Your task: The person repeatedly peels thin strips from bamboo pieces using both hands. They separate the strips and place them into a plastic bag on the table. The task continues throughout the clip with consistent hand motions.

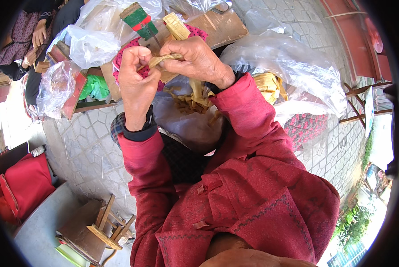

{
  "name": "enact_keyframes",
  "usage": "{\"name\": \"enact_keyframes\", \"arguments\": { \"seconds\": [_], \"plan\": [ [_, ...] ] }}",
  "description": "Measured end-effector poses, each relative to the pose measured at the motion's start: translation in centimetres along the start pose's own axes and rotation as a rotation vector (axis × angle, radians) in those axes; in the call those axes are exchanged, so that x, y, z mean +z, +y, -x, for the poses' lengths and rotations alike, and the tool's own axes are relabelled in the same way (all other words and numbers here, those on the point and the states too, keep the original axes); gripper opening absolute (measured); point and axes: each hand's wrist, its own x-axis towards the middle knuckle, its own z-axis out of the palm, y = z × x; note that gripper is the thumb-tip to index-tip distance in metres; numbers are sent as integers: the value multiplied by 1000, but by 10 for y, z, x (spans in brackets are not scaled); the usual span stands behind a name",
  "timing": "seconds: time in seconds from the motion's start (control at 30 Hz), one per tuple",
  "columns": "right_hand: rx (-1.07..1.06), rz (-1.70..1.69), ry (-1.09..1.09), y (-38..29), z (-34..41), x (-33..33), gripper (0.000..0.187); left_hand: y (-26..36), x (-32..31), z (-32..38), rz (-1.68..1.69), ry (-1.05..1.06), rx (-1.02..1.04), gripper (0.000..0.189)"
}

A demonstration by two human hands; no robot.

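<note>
A twisted strip of tan, leaf-like material (164, 59) stretches between my hands above the work surface. My left hand (136, 75) pinches one end between thumb and fingers. The other end sits in the grip of my right hand (199, 60). Beyond them stands a green block-shaped piece with a red band (141, 23), a thin metal rod coming from its lower end. A folded yellow bundle (176, 26) lies just past my right hand, on pink dotted cloth (196, 30). Below my hands, a plastic bag (192, 128) on my lap holds tan scraps (192, 105).
Clear plastic sheeting (286, 56) partly covers another yellow bundle (268, 87) at right. A wooden board (219, 28) lies ahead. Plastic bags (92, 45) and a green bag (94, 87) are at left, near another person's hands (39, 33). A small wooden stool (109, 227) lies tipped behind left.
</note>
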Motion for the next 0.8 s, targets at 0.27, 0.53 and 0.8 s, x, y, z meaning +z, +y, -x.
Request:
{"name": "enact_keyframes", "arguments": {
  "seconds": [0.27, 0.53, 0.8],
  "plan": [
    [240, -622, 46, -5, -2, -7, 20, -1, 15, 4, -278, 130, 156, 22],
    [204, -432, 278, 7, -6, -2, 26, 17, 17, 11, 68, -14, -115, 25],
    [212, -212, 469, 26, -9, -14, 29, 16, 7, 8, 310, -28, -218, 25]
  ]
}}
